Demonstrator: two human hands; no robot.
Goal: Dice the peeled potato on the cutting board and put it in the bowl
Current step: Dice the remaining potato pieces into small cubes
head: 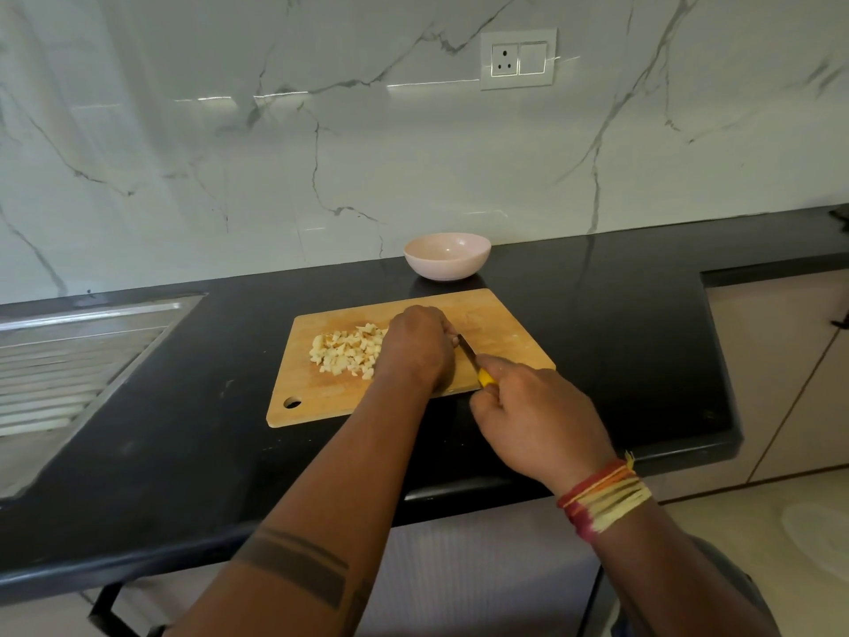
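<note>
We are clasping the yellow-handled knife (pixel 473 360) in our right grip (pixel 533 425); our left grip (pixel 420 344) is curling on the rectangular wooden cutting board (pixel 505 333), contents hidden, pale diced potato (pixel 347 349) lying at its nine o'clock.

matt wooden cutting board (pixel 500 328) on glossy black counter (pixel 620 324); smooth pink bowl (pixel 448 262).

A black desk (pixel 620 324) runs along a white marble-veined wall (pixel 229 154). A socket and switch plate (pixel 518 58) sits on that wall. A steel sink drainboard (pixel 69 360) lies at the left, and beige cabinet doors (pixel 781 370) stand at the right.
</note>
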